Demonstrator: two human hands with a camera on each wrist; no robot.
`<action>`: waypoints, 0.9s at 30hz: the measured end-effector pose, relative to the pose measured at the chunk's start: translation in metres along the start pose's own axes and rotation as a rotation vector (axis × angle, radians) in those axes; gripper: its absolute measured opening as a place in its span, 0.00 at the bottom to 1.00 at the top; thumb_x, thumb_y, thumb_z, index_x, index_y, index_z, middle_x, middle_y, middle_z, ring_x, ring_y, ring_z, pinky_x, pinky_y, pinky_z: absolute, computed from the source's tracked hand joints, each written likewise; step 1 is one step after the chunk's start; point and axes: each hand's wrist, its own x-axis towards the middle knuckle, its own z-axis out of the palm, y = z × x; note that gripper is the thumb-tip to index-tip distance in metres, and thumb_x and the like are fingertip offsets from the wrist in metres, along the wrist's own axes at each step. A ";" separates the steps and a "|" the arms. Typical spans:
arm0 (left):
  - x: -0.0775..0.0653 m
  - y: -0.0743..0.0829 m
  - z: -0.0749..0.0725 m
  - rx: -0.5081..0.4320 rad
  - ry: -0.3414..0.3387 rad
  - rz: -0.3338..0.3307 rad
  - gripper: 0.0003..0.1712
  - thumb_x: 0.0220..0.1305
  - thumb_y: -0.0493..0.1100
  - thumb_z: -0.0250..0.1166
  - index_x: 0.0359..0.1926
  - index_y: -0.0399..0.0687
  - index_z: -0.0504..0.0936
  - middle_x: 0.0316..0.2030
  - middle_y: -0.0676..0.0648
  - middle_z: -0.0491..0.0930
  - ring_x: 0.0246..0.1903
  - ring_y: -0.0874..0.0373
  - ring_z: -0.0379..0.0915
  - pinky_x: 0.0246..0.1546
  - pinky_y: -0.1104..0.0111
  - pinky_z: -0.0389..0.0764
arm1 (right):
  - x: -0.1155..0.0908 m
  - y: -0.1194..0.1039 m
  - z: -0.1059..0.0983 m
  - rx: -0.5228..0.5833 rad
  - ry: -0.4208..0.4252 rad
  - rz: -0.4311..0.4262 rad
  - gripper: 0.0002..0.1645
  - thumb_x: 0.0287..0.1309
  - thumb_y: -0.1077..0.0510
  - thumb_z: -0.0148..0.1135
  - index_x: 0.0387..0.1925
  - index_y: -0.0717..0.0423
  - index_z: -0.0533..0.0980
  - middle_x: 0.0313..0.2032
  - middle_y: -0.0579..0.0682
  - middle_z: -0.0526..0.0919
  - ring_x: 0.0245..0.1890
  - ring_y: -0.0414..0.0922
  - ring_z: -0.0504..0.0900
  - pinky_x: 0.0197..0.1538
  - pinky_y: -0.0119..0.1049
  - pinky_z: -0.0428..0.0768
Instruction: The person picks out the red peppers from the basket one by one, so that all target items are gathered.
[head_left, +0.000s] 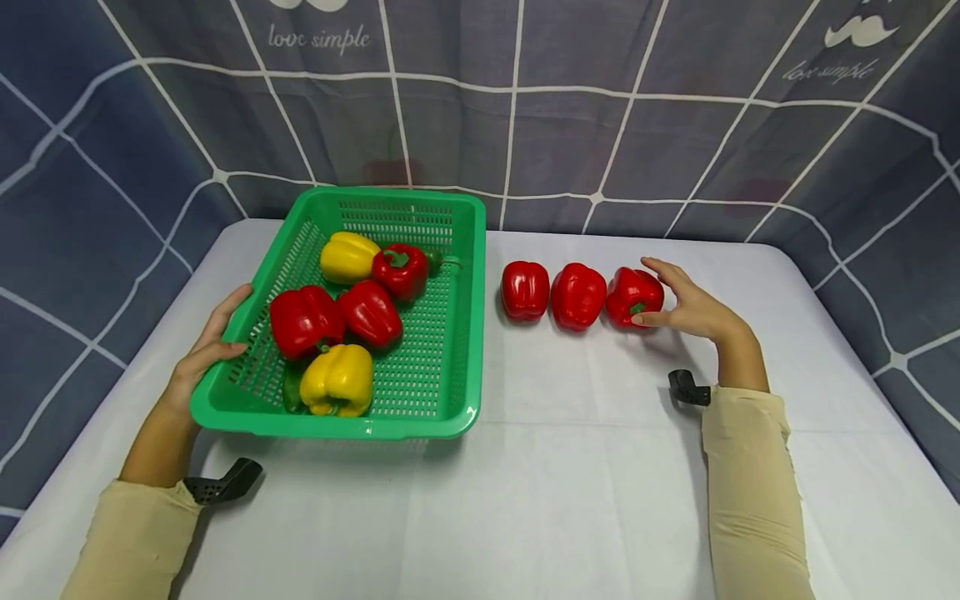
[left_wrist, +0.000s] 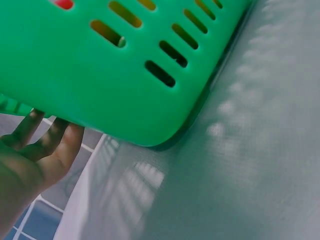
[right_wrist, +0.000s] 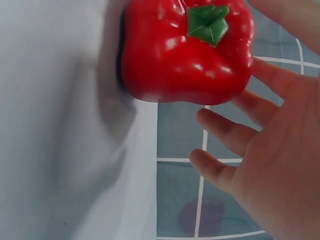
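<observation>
A green plastic basket stands at the left of the white table. My left hand grips its left rim, thumb over the edge; in the left wrist view the fingers lie along the rim's underside. Inside are red bell peppers, yellow bell peppers and partly hidden green vegetables. Right of the basket, three red bell peppers stand in a row: left, middle and right. My right hand spreads around the right one, fingers extended; firm contact is not clear.
A white cloth covers the table. A dark blue-grey curtain with white grid lines encloses the back and sides. Black wrist mounts sit on the left forearm and right forearm.
</observation>
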 end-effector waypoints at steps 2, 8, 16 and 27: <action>0.000 0.001 -0.001 -0.007 -0.001 0.000 0.39 0.58 0.25 0.28 0.70 0.56 0.44 0.63 0.53 0.52 0.54 0.66 0.67 0.46 0.74 0.75 | 0.001 -0.001 0.001 -0.002 0.005 -0.009 0.58 0.45 0.53 0.67 0.71 0.44 0.42 0.70 0.58 0.42 0.68 0.61 0.44 0.58 0.68 0.53; -0.001 0.002 0.000 -0.036 -0.011 0.006 0.39 0.59 0.24 0.28 0.70 0.55 0.45 0.62 0.53 0.54 0.52 0.65 0.69 0.44 0.73 0.77 | 0.003 -0.003 0.003 -0.034 0.033 -0.029 0.57 0.45 0.52 0.67 0.71 0.45 0.42 0.70 0.58 0.41 0.69 0.60 0.42 0.58 0.68 0.55; 0.003 0.005 0.003 -0.039 -0.007 0.006 0.38 0.59 0.25 0.29 0.69 0.55 0.46 0.62 0.53 0.54 0.51 0.65 0.69 0.44 0.74 0.76 | -0.001 -0.016 0.005 -0.048 0.080 -0.065 0.55 0.48 0.49 0.64 0.71 0.46 0.41 0.69 0.59 0.41 0.68 0.60 0.42 0.56 0.68 0.58; -0.001 0.006 0.004 0.071 0.040 -0.041 0.38 0.60 0.27 0.33 0.70 0.59 0.45 0.63 0.53 0.50 0.53 0.68 0.64 0.45 0.76 0.74 | 0.009 -0.059 0.017 -0.070 0.107 -0.188 0.54 0.48 0.48 0.64 0.71 0.41 0.43 0.70 0.52 0.41 0.69 0.57 0.44 0.57 0.67 0.57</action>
